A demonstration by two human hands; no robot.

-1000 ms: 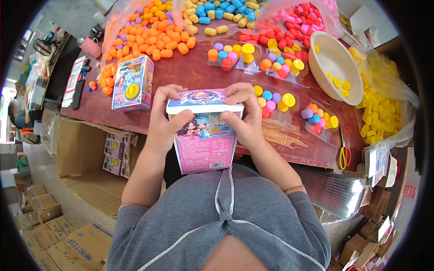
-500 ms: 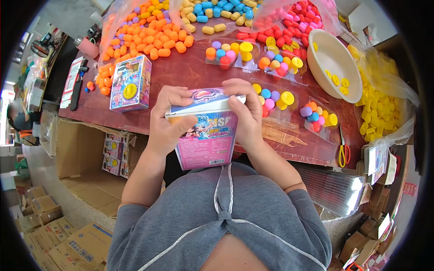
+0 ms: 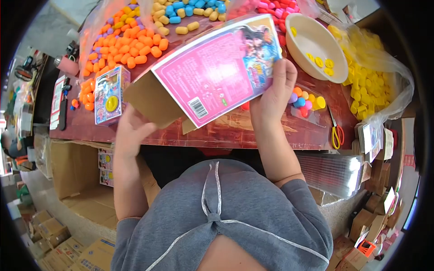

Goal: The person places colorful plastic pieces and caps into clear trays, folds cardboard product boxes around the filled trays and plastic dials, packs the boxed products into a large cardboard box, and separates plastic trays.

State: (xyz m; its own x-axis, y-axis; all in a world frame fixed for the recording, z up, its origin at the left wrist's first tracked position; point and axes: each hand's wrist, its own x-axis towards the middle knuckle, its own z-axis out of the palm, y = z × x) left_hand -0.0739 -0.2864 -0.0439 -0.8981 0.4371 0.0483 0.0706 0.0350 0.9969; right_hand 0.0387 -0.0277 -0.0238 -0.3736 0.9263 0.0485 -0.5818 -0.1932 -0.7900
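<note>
On the left, an upright toy box with a yellow disc (image 3: pixel 111 103) is standing on the red tabletop (image 3: pixel 217 141) beside orange capsules (image 3: pixel 87 95), while the left hand (image 3: pixel 132 132) is hovering loosely open, slightly blurred, by the brown flap (image 3: pixel 153 98), whether touching it one cannot tell. The pink printed carton (image 3: pixel 203 74) is tilting above the tabletop's middle, its open end facing lower left, and the right hand (image 3: pixel 275 90) is clamping its right end between thumb and fingers. Farther right, a clear blister tray (image 3: pixel 313 121) and scissors (image 3: pixel 335 131) are lying below the cream bowl (image 3: pixel 312 40)
</note>
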